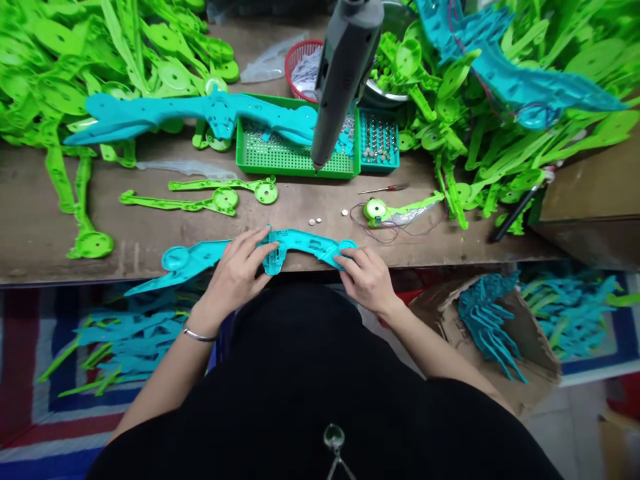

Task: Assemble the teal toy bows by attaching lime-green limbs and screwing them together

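A bow-shaped turquoise plastic shell (305, 240) lies hollow side up along the table's front edge. My left hand (240, 267) grips it at its middle block, fingers bent over the ribbed part. At the shell's right end, by its round cup, my right hand (367, 275) pinches the rim; whether a small part is between those fingertips is hidden. Beyond the shell lie several small silver discs (312, 222). A green arm piece with a round end (376, 209), trailing thin wires, rests to the right of them. Two slim green arm pieces (183, 203) lie at the left.
An electric screwdriver (345, 87) hangs over the table. Behind it stand a green tray (280, 163), a blue screw tray (380, 163) and a red basket (290, 63). Another turquoise shell (165, 113) lies across the green tray. Green parts (55, 73) are heaped on both sides. A small screwdriver (383, 189) lies nearby.
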The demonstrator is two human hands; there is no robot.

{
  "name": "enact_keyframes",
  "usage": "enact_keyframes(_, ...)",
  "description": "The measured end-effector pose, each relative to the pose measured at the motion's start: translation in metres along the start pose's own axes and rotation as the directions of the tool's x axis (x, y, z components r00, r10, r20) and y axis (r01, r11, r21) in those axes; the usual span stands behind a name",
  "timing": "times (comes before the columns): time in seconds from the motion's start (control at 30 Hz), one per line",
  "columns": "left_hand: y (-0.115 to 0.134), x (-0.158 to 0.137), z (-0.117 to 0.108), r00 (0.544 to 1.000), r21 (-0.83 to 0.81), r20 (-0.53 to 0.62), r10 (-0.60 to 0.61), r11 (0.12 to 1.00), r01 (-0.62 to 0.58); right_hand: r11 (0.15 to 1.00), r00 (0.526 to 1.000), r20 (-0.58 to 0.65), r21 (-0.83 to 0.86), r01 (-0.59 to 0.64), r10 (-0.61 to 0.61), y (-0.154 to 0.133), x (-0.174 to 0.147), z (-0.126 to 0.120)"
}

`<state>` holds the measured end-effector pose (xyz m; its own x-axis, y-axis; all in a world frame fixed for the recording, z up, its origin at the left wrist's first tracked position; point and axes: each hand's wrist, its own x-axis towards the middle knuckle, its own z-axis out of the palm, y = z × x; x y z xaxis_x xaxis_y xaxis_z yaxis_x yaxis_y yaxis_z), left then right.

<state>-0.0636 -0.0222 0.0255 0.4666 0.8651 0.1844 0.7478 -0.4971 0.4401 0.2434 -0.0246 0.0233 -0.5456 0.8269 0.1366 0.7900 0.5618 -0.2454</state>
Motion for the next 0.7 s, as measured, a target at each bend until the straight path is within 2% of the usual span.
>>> enact_keyframes(0.1,-0.003,-0.003,0.002,0.999,0.057,0.025,0.027,0.998,-0.029,0.994,0.998,0.01,0.099,-0.055,0.055,-0.004,-0.006,0.0)
enact_keyframes(0.17,0.0,-0.005,0.001,0.998,0.105,0.022,0.065,0.992,-0.067,0.987,0.994,-0.038,0.124,-0.098,0.103,-0.01,-0.016,-0.006)
enact_keyframes(0.23,0.009,-0.007,0.0,0.992,0.146,0.003,0.127,0.981,-0.126,0.975,0.977,-0.113,0.152,-0.163,0.181,-0.016,-0.033,-0.016)
enact_keyframes(0.3,0.023,-0.009,0.0,0.976,0.172,-0.021,0.218,0.962,-0.211,0.941,0.951,-0.13,0.234,-0.245,0.28,-0.019,-0.055,-0.029)
enact_keyframes(0.33,0.032,-0.008,0.001,0.961,0.176,-0.026,0.277,0.947,-0.268,0.907,0.939,-0.085,0.301,-0.295,0.333,-0.018,-0.069,-0.035)
enact_keyframes(0.4,0.054,-0.004,0.006,0.91,0.164,-0.003,0.414,0.898,-0.408,0.783,0.899,0.119,0.452,-0.428,0.422,-0.011,-0.102,-0.047)
enact_keyframes(0.47,0.079,0.006,0.018,0.825,0.129,0.056,0.563,0.815,-0.565,0.588,0.811,0.385,0.558,-0.585,0.441,0.0,-0.143,-0.053)
enact_keyframes(0.57,0.127,0.027,0.047,0.643,0.025,0.177,0.745,0.65,-0.76,0.272,0.659,0.658,0.602,-0.751,0.365,0.013,-0.215,-0.047)
enact_keyframes(0.63,0.163,0.04,0.073,0.488,-0.091,0.296,0.821,0.533,-0.842,0.01,0.561,0.773,0.585,-0.811,0.297,0.01,-0.266,-0.034)
enact_keyframes(0.7,0.2,0.051,0.102,0.297,-0.205,0.364,0.883,0.387,-0.899,-0.315,0.457,0.852,0.52,-0.794,0.256,-0.006,-0.312,-0.015)
